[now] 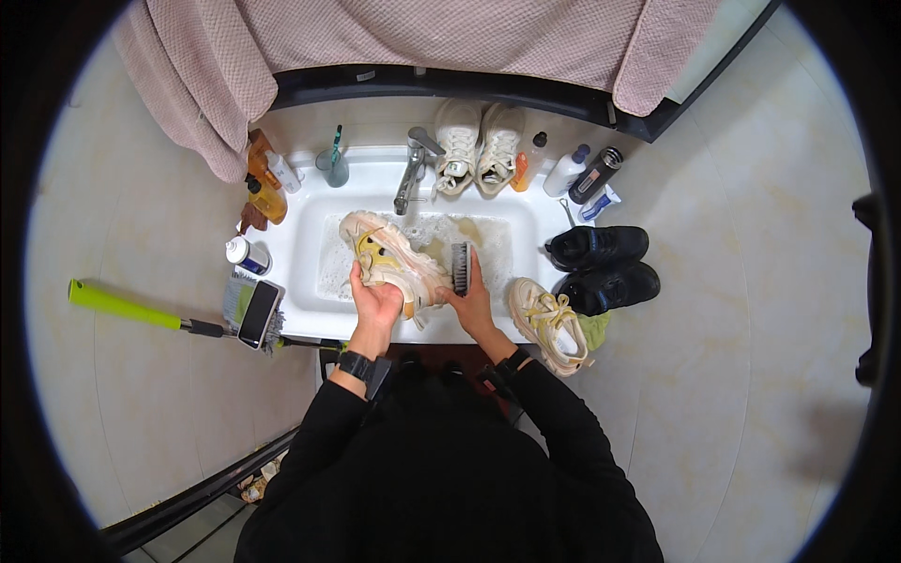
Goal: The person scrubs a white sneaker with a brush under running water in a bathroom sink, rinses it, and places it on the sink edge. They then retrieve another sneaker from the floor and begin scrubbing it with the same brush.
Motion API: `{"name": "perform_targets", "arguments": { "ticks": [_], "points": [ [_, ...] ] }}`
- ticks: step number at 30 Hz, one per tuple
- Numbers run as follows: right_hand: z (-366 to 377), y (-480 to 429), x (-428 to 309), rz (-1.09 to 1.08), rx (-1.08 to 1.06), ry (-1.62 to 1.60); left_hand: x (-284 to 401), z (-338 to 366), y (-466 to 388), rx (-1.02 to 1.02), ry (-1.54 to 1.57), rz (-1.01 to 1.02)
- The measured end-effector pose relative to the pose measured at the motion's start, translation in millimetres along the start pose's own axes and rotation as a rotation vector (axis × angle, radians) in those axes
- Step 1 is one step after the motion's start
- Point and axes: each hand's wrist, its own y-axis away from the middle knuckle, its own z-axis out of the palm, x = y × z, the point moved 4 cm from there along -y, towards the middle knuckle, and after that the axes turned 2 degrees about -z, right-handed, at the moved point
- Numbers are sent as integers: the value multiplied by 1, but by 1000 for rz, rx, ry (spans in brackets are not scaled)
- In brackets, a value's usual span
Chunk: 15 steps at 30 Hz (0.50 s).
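Note:
My left hand (378, 302) holds a cream and yellow sneaker (394, 260) by its opening, over a white washbasin (303, 314) with soapy water (493, 243) in it. The shoe lies on its side, its toe towards the upper left. In my right hand (473, 299) is a scrubbing brush (461, 269) with a grey back, its dark bristles facing the sneaker's sole. The fingertips of my right hand are at the shoe's edge. A matching sneaker (549, 324) with yellow laces rests at the basin's right front corner.
A faucet (410, 176) and white sneakers (468, 148) stand at the back. Black shoes (598, 250), bottles and a dark flask (595, 176) line the right side. On the left are bottles, a phone (259, 314) and a mop with a green handle (127, 304). A pink cloth (436, 35) hangs above.

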Motion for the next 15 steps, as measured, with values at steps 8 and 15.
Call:
{"name": "perform_targets", "arguments": {
  "ticks": [8, 15],
  "points": [
    [-20, -20, -22, 44, 5, 358, -23, -32, -2, 28, -511, -66],
    [-11, -1, -47, -414, -80, 792, -26, -15, -3, 88, -609, 58]
  ]
}}
